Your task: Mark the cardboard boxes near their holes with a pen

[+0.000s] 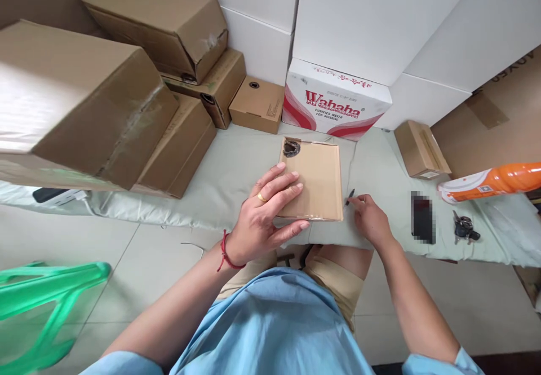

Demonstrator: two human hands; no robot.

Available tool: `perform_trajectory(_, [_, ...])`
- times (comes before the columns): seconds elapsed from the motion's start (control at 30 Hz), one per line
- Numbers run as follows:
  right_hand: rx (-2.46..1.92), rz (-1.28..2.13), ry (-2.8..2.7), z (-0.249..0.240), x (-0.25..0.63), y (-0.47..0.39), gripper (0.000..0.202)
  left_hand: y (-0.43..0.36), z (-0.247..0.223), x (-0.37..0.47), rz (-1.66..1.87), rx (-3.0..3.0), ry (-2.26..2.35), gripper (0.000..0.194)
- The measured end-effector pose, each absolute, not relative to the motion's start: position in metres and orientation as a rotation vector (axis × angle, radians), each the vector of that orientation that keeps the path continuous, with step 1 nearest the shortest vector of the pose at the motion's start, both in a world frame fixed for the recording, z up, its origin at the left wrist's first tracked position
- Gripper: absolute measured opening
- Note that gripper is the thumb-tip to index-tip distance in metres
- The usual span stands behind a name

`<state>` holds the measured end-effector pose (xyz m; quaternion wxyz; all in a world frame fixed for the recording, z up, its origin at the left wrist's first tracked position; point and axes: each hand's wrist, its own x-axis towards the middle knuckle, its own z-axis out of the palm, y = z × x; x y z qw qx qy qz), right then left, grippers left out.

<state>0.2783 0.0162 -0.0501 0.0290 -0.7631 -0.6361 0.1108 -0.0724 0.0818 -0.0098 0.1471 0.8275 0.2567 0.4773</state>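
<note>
My left hand, with a ring and a red string bracelet, clasps the near left corner of a small taped cardboard box. Its fingers are laid across the top and the thumb is along the front edge. A dark, ragged-looking hole shows at the box's far left corner. Just right of the box, my right hand is closed, with thumb and forefinger pinching a small dark pen-like object. Its exact kind is too small to make out.
Brown cartons are stacked at left, beside a flat box and a Wahaba-printed white carton. To the right are a small carton, an orange bottle, a blurred dark object and keys. A green stool stands lower left.
</note>
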Motion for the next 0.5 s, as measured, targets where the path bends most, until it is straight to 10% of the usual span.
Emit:
perform_trajectory(0.33, [-2.461, 0.25, -2.499, -0.03, 0.288, 0.054, 0.023, 0.096, -0.027, -0.063, 1.5, 2.348, 0.716, 0.068])
perform_trajectory(0.5, [-2.198, -0.084, -1.826, 0.02, 0.3, 0.067, 0.01, 0.105, -0.046, -0.053, 1.678, 2.313, 0.67, 0.07])
